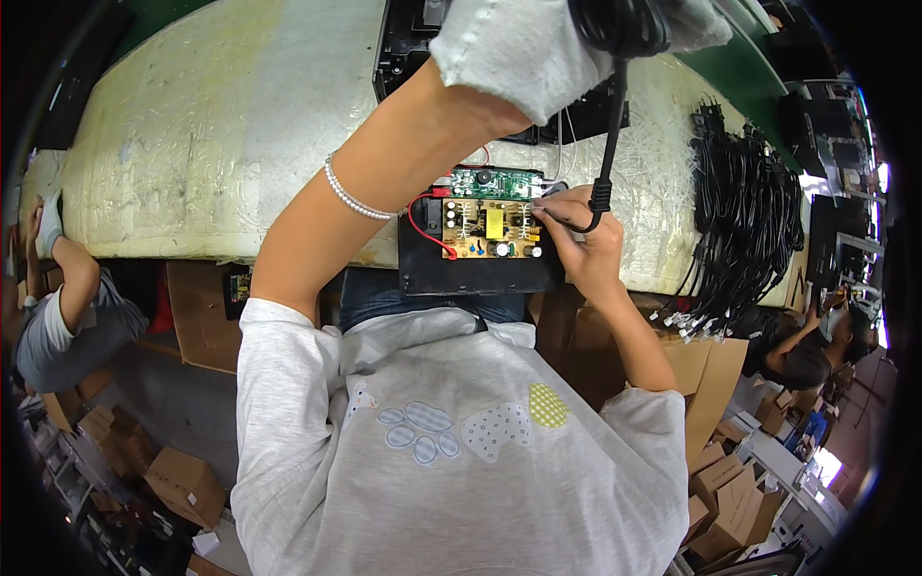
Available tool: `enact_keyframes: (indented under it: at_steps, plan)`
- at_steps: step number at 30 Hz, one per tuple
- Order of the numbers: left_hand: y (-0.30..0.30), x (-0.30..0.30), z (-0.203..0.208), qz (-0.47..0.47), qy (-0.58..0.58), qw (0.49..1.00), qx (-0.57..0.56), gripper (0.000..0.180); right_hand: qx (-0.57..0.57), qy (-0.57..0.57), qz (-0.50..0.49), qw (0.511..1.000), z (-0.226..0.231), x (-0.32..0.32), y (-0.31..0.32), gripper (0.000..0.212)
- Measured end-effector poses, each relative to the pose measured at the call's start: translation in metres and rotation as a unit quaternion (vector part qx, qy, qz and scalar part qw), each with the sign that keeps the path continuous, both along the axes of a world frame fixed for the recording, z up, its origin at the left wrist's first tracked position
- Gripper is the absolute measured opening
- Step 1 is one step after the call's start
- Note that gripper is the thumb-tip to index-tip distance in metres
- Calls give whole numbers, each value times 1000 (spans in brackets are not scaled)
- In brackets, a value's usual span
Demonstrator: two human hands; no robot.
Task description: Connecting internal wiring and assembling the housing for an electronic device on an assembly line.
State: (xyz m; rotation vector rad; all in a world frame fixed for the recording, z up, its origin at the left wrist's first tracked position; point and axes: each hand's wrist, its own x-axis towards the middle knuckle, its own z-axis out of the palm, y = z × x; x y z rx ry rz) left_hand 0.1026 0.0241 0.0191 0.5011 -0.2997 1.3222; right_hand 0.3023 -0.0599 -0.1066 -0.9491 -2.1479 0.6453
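Note:
My left hand (538, 58), in a white glove, is raised at the top of the view around a coiled black power cord (619, 24); its fingertips are mostly hidden. From the coil the cord drops to my right hand (591, 245). That bare hand pinches the cord's end, below the ribbed sleeve (599, 196), at the right edge of a tan circuit board (480, 240). The board carries a yellow transformer (495, 224) and lies on a black panel (480, 276) with a green circuit board (509, 182) behind it. A red wire (415, 226) loops along their left side.
Black cables (740, 221) with white plugs hang over the table's right side. Behind my left arm stands a black housing (389, 67). Cardboard boxes (202, 317) sit below the wrapped tabletop (192, 144). Other people work at the far left (72, 298) and far right (812, 346).

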Motion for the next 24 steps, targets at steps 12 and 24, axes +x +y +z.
enact_keyframes:
  at_steps: [12,24]
  plan:
    - [18,0,14,96,198,970,-107,35,41,-4,22,999,-2,4,5,15]
    - [-52,-17,-25,581,681,183,407,18,25,-23,-133,991,35,80,10,7]
